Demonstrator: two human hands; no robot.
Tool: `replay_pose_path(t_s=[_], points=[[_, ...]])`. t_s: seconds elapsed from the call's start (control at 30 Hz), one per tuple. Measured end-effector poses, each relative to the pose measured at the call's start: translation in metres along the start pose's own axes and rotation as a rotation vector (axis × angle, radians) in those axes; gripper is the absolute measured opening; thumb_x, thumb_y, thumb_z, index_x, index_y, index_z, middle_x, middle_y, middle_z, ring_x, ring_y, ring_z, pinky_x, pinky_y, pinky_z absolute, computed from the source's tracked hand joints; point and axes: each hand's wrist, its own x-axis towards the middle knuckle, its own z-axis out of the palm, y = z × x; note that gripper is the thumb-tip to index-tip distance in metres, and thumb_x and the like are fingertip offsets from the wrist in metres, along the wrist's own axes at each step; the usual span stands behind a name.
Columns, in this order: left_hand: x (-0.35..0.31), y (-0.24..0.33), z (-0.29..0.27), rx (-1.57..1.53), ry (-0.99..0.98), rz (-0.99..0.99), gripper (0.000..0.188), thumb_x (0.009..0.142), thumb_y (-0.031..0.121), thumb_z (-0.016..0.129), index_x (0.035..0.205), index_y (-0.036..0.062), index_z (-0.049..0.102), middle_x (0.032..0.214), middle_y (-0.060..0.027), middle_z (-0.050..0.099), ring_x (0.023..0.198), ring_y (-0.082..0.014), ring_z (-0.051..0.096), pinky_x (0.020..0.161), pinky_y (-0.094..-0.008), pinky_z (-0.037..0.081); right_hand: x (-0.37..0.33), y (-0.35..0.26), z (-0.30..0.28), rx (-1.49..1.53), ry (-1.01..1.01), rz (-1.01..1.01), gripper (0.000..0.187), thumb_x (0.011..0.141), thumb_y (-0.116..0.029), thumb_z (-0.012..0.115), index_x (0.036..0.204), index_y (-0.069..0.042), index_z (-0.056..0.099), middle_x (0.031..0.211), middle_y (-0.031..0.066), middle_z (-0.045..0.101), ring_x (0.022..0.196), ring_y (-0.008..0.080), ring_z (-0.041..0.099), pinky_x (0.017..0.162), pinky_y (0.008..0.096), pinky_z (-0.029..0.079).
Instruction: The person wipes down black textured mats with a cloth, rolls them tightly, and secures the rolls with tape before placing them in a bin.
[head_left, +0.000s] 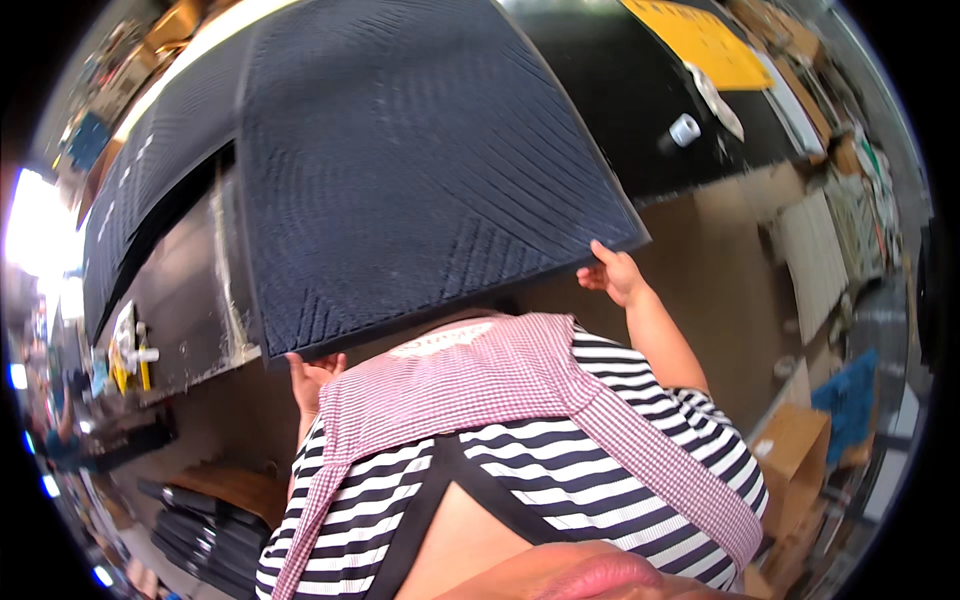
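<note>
Your left hand (317, 374) and right hand (614, 276) are holding the flat, dark-blue ridged mat (420, 170), risking a drop if either slips.

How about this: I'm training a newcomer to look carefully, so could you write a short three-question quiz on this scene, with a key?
1. Multiple choice: where does the left hand touch the large dark ribbed panel?
A. The middle of its face
B. Its near edge
C. Its far edge

2. True or false: the small white cylinder is on the black tabletop, apart from the yellow sheet.

3. Fill in the blank: the right hand is close to the panel's near ____ corner.

Key: 1. B; 2. True; 3. right
</note>
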Motion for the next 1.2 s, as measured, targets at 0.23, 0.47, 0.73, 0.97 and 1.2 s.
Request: replay_pose_path(t_s=[0.23,0.47,0.73,0.97,1.2], points=[[0.026,-0.084,0.023,0.027,0.051,-0.327,0.061,0.095,0.060,0.063,0.124,0.0059,0.062,0.118,-0.0132,0.069,0.106,-0.0285,0.067,0.095,-0.0428,0.057,0.026,0.002,-0.106,0.154,0.383,-0.029,0.060,0.096,-0.064,0.060,0.109,-0.005,0.060,0.081,0.0091,0.069,0.066,0.0178,0.067,0.055,0.0258,0.051],[0.049,-0.111,0.051,0.179,0.135,-0.396,0.056,0.096,0.054,0.065,0.123,0.0054,0.064,0.115,-0.0123,0.070,0.104,-0.0268,0.068,0.094,-0.0414,0.057,0.107,-0.162,-0.269,-0.509,1.053,-0.843,0.030,0.097,-0.017,0.068,0.125,-0.005,0.066,0.101,0.0050,0.072,0.084,0.0145,0.069,0.076,0.0300,0.055],[0.029,-0.141,0.090,0.253,0.318,-0.369,0.050,0.096,0.048,0.066,0.121,0.0049,0.065,0.112,-0.0113,0.071,0.101,-0.0247,0.068,0.092,-0.0398,0.057,0.267,-0.334,-0.323,-1.198,1.127,-0.533,0.047,0.094,-0.023,0.063,0.141,-0.024,0.061,0.155,0.0108,0.049,0.141,0.0332,0.047,0.115,0.0448,0.040],[0.048,-0.159,0.110,0.292,0.328,-0.483,0.045,0.097,0.043,0.068,0.120,0.0045,0.067,0.109,-0.0104,0.072,0.099,-0.0229,0.068,0.091,-0.0384,0.058,0.341,-0.370,-0.443,-0.958,0.950,-0.634,0.047,0.092,-0.024,0.069,0.136,-0.008,0.065,0.153,0.0206,0.050,0.143,0.0333,0.046,0.118,0.0433,0.035],[0.019,-0.150,0.167,0.464,0.406,-0.612,0.040,0.098,0.037,0.069,0.119,0.0040,0.068,0.106,-0.0095,0.073,0.097,-0.0211,0.069,0.090,-0.0369,0.058,0.132,-0.314,-0.279,0.033,1.413,-1.280,0.039,0.083,-0.025,0.088,0.082,0.000,0.058,0.076,0.0100,0.064,0.072,0.0208,0.061,0.064,0.0370,0.052]])
